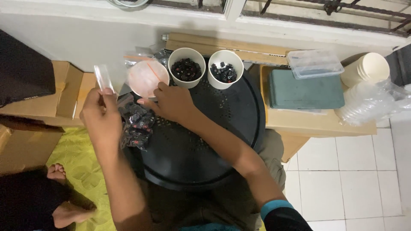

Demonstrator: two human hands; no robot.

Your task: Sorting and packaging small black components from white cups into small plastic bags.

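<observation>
Three paper cups (186, 67), one clear tube (103, 78), two hands (101, 117), one round tray (239, 111)

Light: dim, flat overhead | Shadows: soft, pooled lower left | Glare: plastic wrap (372, 102) shone | Blur: slight; edges bowed

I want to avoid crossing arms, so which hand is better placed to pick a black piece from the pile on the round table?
The right hand: it rests beside the pile of black pieces, while the left hand is holding a clear tube.
</observation>
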